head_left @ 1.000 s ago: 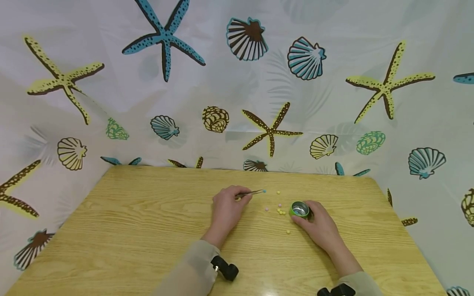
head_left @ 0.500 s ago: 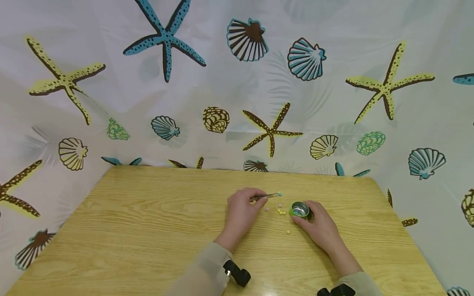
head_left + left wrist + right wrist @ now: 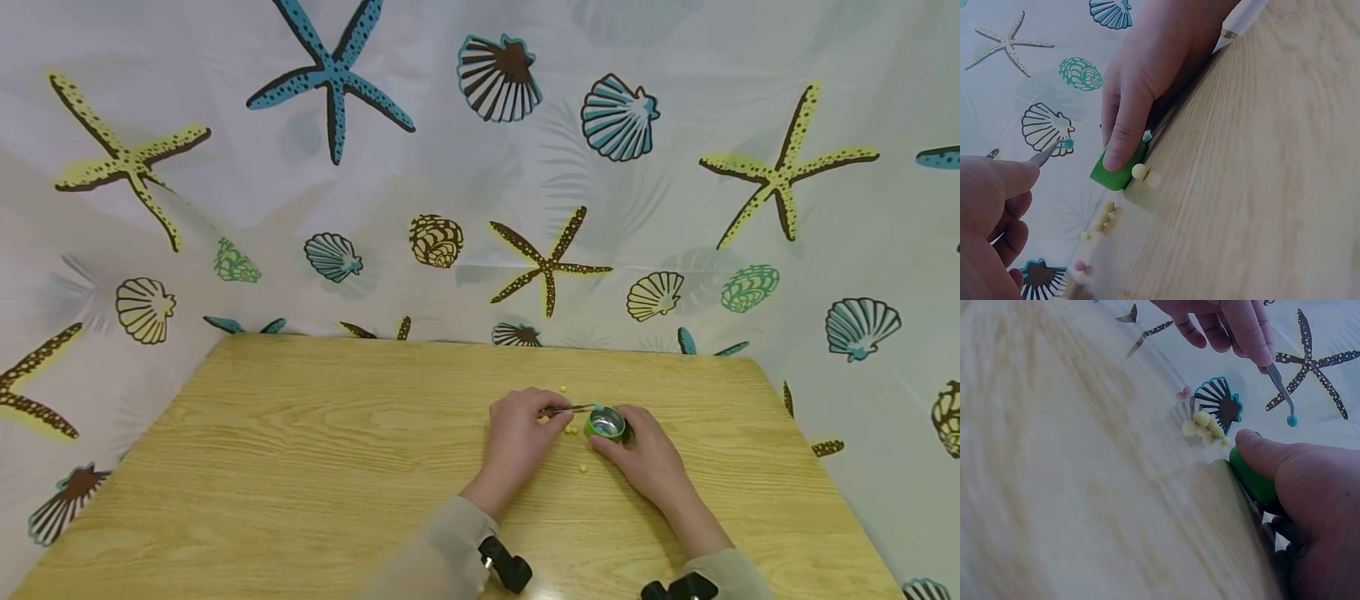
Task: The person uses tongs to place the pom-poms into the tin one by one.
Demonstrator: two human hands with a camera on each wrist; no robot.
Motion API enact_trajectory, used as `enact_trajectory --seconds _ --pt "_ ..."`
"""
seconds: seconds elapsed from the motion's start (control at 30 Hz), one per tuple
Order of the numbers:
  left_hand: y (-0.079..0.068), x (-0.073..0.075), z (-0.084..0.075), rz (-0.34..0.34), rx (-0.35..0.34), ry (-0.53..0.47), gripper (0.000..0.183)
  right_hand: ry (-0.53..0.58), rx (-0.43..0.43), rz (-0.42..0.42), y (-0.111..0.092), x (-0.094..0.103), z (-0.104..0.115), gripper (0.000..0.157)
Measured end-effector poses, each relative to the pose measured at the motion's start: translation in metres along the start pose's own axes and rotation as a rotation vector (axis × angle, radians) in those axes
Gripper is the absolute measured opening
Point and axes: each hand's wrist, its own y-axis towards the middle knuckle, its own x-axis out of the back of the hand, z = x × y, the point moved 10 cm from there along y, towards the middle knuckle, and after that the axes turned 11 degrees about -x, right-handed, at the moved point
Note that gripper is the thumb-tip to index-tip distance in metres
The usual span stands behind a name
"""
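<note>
My left hand (image 3: 522, 433) pinches a pair of tweezers (image 3: 570, 409) with bent tips. Between those tips is a small blue bead (image 3: 1292, 420), raised above the table and over the far left rim of the cup in the head view. My right hand (image 3: 651, 457) grips a small round cup (image 3: 606, 423), green outside and shiny metal inside, standing on the table; something blue shows at its bottom. Several yellow beads (image 3: 1105, 217) lie on the table between the hands. Pink beads (image 3: 1080, 265) lie farther off, hidden behind the left hand in the head view.
The wooden table (image 3: 300, 467) reaches back to a white cloth (image 3: 420, 167) printed with starfish and shells. One yellow bead (image 3: 583, 468) lies apart, nearer to me, and another yellow bead (image 3: 563, 389) sits behind the left hand.
My left hand has moved right, bringing the tweezers and blue bead from left of the scattered beads to the cup's rim. The right hand and cup have stayed in place.
</note>
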Motion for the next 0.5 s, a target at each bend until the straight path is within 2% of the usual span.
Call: enact_trajectory --seconds 0.5 --pt "-0.004 -0.013 -0.006 0.046 0.003 0.015 0.009 -0.002 0.001 0.003 -0.002 0.001 0.002 0.056"
